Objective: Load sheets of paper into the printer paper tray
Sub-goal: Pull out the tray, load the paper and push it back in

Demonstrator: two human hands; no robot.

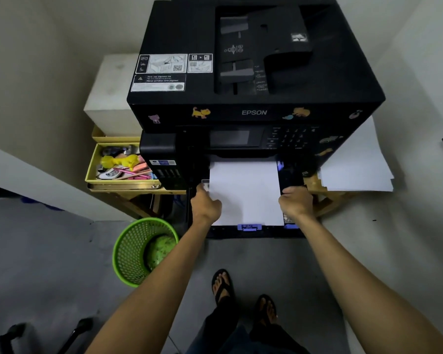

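A black Epson printer [253, 72] stands on a wooden stand, its paper tray [251, 232] pulled out toward me. A white stack of paper [246, 192] lies in the tray between blue guides [249, 227]. My left hand [205, 204] grips the stack's left edge, fingers curled over it. My right hand [296, 201] grips the right edge the same way. The far end of the stack reaches under the printer's front.
Loose white sheets [356, 164] lie on the stand to the printer's right. A yellow drawer tray of stationery [118, 164] and a white box [110, 98] sit to its left. A green mesh bin [143, 249] stands on the floor by my left arm. My feet are below.
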